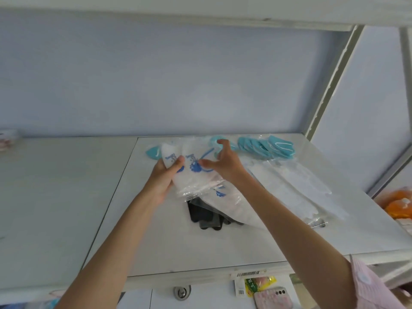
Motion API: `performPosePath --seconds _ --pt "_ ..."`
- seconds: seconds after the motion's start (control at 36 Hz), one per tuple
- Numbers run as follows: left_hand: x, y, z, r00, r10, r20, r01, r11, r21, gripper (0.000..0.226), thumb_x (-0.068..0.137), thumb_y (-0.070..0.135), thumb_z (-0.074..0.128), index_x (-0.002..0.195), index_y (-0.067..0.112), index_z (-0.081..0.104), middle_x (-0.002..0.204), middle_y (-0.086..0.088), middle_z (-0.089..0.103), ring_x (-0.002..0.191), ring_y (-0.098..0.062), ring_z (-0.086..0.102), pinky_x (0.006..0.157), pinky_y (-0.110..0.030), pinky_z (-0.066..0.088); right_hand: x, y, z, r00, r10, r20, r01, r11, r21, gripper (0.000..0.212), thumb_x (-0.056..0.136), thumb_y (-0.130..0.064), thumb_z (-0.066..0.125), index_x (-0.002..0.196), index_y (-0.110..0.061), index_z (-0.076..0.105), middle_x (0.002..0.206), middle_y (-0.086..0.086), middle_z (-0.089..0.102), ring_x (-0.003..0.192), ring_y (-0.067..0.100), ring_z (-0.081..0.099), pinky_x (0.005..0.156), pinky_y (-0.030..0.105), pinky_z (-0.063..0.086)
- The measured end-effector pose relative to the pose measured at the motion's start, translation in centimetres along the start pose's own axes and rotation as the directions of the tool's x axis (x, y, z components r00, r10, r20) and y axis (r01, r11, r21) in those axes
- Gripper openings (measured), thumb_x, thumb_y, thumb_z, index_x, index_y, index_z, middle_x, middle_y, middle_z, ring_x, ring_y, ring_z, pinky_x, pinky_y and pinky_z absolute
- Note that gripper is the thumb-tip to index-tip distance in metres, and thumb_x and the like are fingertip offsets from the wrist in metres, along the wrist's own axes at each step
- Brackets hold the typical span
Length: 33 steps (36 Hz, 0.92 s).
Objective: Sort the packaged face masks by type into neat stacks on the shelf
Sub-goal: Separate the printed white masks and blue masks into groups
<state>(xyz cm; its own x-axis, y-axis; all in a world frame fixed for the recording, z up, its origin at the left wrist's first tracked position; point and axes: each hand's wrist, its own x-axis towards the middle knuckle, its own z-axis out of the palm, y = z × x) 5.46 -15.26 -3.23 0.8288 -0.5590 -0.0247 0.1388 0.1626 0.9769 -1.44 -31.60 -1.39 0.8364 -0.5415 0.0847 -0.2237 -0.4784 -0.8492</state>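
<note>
White mask packets (196,175) in left hand (163,175)

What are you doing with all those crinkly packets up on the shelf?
A person is sorting wrapped face masks on a white shelf. The left hand holds a bunch of white masks with blue print, while the right hand hovers over them with fingers spread. Teal masks lie along the back, plain white masks to the right, and dark masks sit under the held bunch.
</note>
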Motion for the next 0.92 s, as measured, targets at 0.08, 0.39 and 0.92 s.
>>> performPosePath --seconds 0.08,0.39,0.92 --pt "-0.3 -0.1 -0.7 1.0 -0.004 0.015 0.003 0.999 0.04 0.025 0.086 0.008 0.066 0.111 0.01 0.062 0.096 -0.003 0.074 0.086 -0.015 0.072 0.07 -0.024 0.058 0.0 0.0 0.1 0.998 -0.018 0.066 0.018 1.0 0.004 0.077 0.074 -0.038 0.079 0.136 -0.017 0.037 0.082 -0.005 0.046 0.071 0.007 0.043 0.061 0.021 0.034" --pt "0.2 -0.2 -6.5 0.977 0.034 -0.213 -0.018 0.997 0.077 0.035 0.084 0.004 0.069 0.119 0.004 0.061 0.112 -0.015 0.068 0.096 -0.026 0.067 0.091 -0.039 0.053 1.1 3.5 -6.6 0.961 0.26 0.09 -0.043 0.466 -0.884 0.06 0.081 -0.062 0.058 0.119 -0.015 0.061 0.141 0.012 0.04 0.136 0.035 0.025 0.108 0.044 0.026" --pt "0.1 0.5 -7.4 0.974 0.046 -0.221 -0.045 0.999 0.007 0.03 0.085 0.007 0.069 0.114 0.01 0.062 0.101 -0.006 0.071 0.081 -0.013 0.071 0.065 -0.024 0.058 1.7 2.1 -2.7 0.886 0.333 0.323 0.156 0.44 -0.884 0.099 0.06 -0.087 0.053 0.128 -0.015 0.054 0.143 0.015 0.043 0.134 0.036 0.03 0.113 0.047 0.023"
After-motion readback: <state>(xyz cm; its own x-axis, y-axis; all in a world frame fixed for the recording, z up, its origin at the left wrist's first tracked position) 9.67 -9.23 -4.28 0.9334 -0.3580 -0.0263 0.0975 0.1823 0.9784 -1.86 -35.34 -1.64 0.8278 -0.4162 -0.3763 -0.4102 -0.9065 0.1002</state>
